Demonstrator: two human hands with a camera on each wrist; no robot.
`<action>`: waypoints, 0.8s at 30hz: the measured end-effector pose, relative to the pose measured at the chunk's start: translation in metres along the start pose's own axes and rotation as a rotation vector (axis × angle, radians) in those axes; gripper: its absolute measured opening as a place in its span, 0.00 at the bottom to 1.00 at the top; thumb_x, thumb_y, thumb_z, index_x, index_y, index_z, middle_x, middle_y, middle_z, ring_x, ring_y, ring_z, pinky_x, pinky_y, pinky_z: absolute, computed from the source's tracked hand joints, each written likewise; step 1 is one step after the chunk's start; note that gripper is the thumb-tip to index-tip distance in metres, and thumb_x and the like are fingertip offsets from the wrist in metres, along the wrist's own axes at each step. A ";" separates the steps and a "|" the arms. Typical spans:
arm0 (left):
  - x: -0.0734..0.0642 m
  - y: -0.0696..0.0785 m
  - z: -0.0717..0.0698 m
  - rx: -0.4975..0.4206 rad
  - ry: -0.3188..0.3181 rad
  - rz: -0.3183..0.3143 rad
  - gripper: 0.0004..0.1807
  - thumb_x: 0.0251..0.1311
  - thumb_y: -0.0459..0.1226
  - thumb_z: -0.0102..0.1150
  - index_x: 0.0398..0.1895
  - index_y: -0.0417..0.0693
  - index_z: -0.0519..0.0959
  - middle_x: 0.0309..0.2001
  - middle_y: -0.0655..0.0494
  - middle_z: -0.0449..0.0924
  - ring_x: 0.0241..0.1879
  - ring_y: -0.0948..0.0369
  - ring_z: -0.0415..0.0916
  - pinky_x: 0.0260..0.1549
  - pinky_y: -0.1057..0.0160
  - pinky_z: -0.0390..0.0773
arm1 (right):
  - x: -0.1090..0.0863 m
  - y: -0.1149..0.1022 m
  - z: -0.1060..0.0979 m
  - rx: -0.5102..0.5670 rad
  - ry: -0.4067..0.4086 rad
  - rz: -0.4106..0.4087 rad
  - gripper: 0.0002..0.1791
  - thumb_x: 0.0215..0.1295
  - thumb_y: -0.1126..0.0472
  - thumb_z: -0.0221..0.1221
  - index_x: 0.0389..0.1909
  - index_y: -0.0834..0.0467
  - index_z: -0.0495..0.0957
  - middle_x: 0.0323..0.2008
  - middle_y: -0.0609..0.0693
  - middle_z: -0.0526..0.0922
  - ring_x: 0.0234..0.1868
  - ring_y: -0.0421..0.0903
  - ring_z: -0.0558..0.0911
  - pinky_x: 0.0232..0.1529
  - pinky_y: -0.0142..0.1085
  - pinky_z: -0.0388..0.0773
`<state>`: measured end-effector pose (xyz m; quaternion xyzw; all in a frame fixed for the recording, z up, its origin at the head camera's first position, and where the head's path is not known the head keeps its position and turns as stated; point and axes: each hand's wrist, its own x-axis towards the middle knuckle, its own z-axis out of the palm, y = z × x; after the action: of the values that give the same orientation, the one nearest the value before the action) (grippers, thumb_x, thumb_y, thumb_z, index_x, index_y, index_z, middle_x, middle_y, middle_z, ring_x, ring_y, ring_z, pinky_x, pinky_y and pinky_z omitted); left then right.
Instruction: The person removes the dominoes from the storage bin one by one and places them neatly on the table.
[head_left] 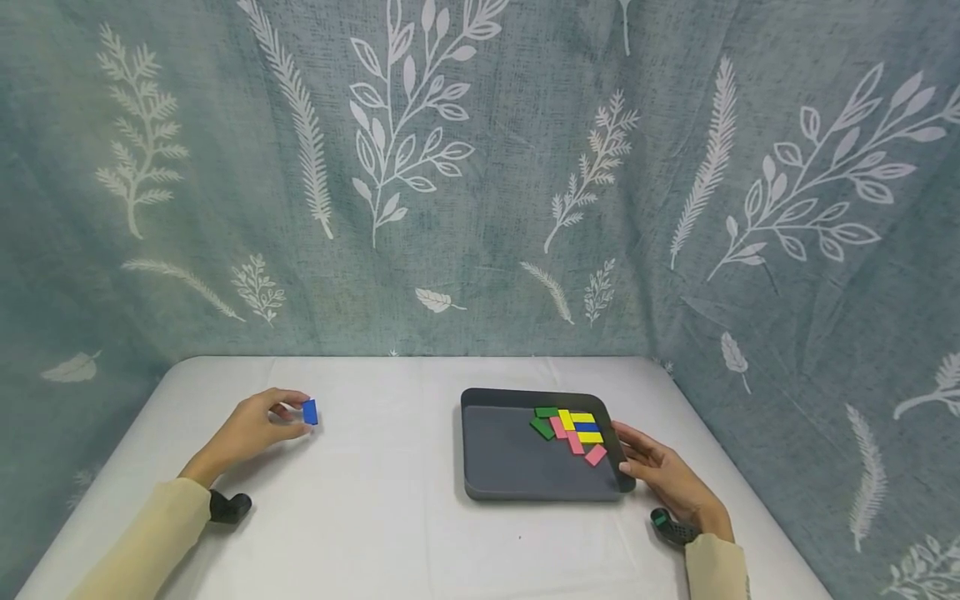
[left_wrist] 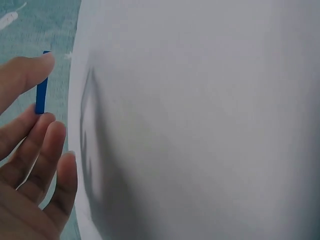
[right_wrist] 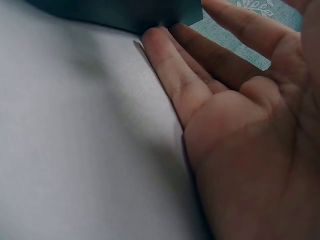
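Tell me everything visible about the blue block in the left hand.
The blue block is a small, thin rectangular piece, smooth-looking; its material is uncertain. The left hand pinches it near opposite ends, between thumb and fingertips, a broad face showing in the head view, apparently above the white tabletop.

Tally by kind

Counted one left hand (head_left: 251, 427), one right hand (head_left: 672, 482), one tray (head_left: 487, 450), one table (head_left: 375, 533). In tray: two green tiles (head_left: 546, 412), three yellow tiles (head_left: 589, 437), three pink tiles (head_left: 596, 455), one blue tile (head_left: 587, 427); nine altogether. In left hand: one held blue tile (head_left: 310, 412), bringing total to ten. Also noted: two wrist cameras (head_left: 231, 507), two sleeves (head_left: 153, 533).
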<state>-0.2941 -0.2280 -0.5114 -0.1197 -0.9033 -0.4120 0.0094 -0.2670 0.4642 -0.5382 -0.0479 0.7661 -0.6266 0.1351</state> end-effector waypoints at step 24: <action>0.001 -0.031 -0.017 0.054 -0.051 -0.052 0.28 0.64 0.38 0.71 0.65 0.36 0.76 0.46 0.48 0.79 0.45 0.53 0.73 0.44 0.55 0.75 | 0.000 0.000 0.002 0.000 0.018 -0.004 0.41 0.71 0.63 0.65 0.80 0.50 0.58 0.80 0.54 0.55 0.75 0.47 0.65 0.62 0.31 0.73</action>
<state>-0.3039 -0.2605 -0.5231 -0.1062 -0.9169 -0.3843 -0.0211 -0.2669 0.4626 -0.5381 -0.0438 0.7673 -0.6271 0.1272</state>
